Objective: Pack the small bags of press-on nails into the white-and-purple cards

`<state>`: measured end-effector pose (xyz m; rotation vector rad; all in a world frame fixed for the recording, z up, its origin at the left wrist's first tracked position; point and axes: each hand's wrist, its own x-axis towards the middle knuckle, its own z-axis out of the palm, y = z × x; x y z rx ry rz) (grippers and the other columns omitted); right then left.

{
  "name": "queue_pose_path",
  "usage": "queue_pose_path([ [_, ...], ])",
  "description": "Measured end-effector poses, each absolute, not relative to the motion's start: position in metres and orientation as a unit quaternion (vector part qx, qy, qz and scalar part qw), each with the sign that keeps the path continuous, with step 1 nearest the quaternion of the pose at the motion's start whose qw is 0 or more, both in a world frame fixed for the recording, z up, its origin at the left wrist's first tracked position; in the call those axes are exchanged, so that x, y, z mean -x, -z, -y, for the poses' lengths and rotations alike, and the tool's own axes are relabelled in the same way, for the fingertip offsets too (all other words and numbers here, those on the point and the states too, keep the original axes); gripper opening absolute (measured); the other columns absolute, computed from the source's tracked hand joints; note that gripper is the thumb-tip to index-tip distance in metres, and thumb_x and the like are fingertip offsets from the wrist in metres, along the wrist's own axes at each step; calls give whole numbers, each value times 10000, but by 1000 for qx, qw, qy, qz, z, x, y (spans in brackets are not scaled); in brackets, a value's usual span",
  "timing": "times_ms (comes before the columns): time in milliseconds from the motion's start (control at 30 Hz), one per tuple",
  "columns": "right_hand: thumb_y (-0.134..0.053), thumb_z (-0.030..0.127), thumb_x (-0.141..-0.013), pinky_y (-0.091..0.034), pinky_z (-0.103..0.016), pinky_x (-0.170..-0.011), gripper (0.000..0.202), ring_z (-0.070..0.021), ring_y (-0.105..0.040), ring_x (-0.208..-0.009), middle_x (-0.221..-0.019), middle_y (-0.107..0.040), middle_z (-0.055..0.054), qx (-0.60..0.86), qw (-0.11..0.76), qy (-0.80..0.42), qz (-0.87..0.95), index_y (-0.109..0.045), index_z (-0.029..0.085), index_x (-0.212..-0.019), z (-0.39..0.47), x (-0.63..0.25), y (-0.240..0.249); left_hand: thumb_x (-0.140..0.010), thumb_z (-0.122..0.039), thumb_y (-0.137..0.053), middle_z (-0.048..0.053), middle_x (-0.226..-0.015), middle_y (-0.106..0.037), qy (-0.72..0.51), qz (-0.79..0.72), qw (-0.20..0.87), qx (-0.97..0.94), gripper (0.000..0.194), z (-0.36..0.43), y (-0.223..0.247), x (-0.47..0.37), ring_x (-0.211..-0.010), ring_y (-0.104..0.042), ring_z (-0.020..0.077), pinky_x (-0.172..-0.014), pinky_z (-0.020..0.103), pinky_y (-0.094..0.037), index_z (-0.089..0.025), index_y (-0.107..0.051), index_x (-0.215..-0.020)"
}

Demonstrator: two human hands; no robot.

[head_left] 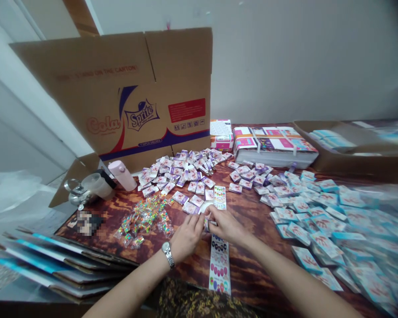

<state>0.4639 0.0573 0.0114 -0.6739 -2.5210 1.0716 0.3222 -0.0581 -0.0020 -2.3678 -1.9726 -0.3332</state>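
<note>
Two hands: the left hand (185, 236) and the right hand (226, 225) met at the near middle of the wooden table (252, 265), just in front of the sticker sheet.
Small packet: a little white and purple packet (208, 224) sat pinched between the fingertips of both hands, mostly covered by them; its exact shape could not be told.
Left fingers: curled inward, tips closed on the packet's left end; a metal wristwatch (167, 252) circled the wrist.
Right fingers: bent and closed on the packet's right end, thumb on top.
Sticker sheet: a small glossy card of coloured dots (220, 197) lay flat just beyond the hands, touching the nearest packets.
Long strip: a narrow glossy strip of coloured ovals (219, 265) ran from under the hands toward the table's near edge.
Purple pile: many flat rectangular purple packets (185, 172) lay scattered beyond the sticker sheet.
Blue pile: flat blue-edged packets (318, 221) spread to the right of the sticker sheet, blurred at the far right.
Clear bags: crinkly clear bags with bright bits (142, 216) lay left of the sticker sheet.
Carton: a large brown corrugated carton (135, 97) stood open behind the purple pile.
Bottle: a pink cylindrical bottle (122, 175) lay tilted left of the purple pile.
</note>
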Motion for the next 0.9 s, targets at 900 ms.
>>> queue_pose_path([
  [900, -495, 146, -793, -411, -247, -642, 123, -138, -540, -700, -767, -580, 0, 184, 233, -437, 849, -554, 198, -887, -49, -471, -11, -865, -222, -470, 156, -1162, -495, 198, 643, -2, 740, 517, 63, 8, -317, -1103, -468, 252, -867, 401, -470, -140, -268, -1334],
])
